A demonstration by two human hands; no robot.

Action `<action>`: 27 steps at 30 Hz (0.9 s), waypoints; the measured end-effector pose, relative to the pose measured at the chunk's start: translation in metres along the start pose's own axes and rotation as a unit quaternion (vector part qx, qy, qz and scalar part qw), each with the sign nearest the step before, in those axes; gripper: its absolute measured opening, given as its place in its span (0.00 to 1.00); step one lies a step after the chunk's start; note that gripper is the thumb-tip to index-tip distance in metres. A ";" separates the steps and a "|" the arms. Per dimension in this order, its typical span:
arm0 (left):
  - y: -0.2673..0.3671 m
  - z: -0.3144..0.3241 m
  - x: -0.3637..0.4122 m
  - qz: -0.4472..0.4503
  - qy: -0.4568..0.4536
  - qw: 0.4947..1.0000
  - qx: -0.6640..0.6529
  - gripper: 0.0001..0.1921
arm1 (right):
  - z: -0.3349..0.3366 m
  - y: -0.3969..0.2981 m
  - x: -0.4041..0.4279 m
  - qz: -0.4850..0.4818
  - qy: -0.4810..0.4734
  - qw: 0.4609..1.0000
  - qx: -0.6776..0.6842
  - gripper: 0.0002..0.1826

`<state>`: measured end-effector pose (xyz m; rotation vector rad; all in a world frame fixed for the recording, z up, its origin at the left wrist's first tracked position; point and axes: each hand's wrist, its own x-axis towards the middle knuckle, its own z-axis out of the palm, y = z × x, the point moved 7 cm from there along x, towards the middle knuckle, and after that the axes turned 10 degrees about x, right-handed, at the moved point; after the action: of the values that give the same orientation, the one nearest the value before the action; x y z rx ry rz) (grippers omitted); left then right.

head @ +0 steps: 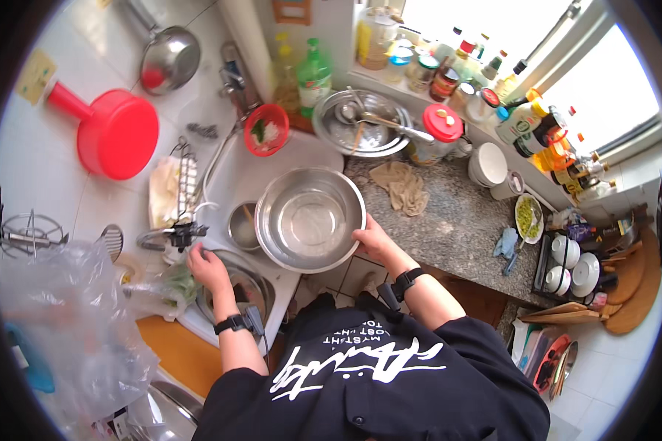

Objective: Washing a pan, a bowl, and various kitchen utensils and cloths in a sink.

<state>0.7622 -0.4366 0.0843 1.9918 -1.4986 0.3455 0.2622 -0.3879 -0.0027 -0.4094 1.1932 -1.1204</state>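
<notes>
A stainless steel basin (310, 218) is tilted slightly over the front of the white sink (309, 151). My right hand (372, 237) grips its right rim. Some shallow, clear liquid or shine shows at its bottom. My left hand (208, 267) is loosely bent with nothing seen in it, close to a black and metal fitting (186, 236) on the sink's left edge. Whether the fingertips touch that fitting is unclear. Below this hand sits a large metal bowl (262, 281), partly covered by my forearm. A smaller metal pot (241, 227) stands left of the basin.
A red strainer bowl (266, 130) with white and green food sits at the sink's back corner. Nested metal bowls (336, 135) hold ladles. On the granite counter (447, 220) lie a beige cloth (401, 187) and a plate of chopped greens (528, 218). Clear plastic bags (71, 331) hang at left.
</notes>
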 end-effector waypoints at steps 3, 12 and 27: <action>0.068 0.004 -0.044 0.033 -0.020 0.999 -0.036 0.10 | -0.046 -0.035 -0.023 0.019 -0.013 1.000 0.003 0.40; 0.300 0.112 -0.211 -0.308 -0.559 0.698 -0.326 0.42 | -0.228 -0.064 -0.030 0.006 0.012 0.999 0.050 0.47; 0.333 0.121 -0.258 -0.305 -0.549 0.709 -0.320 0.25 | -0.281 -0.186 0.004 -0.359 0.014 0.683 -0.636 0.25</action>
<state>0.3492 -0.3675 -0.0453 1.9143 -1.0773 -1.6771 -0.0728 -0.3935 0.0316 -2.0907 1.7787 -0.7001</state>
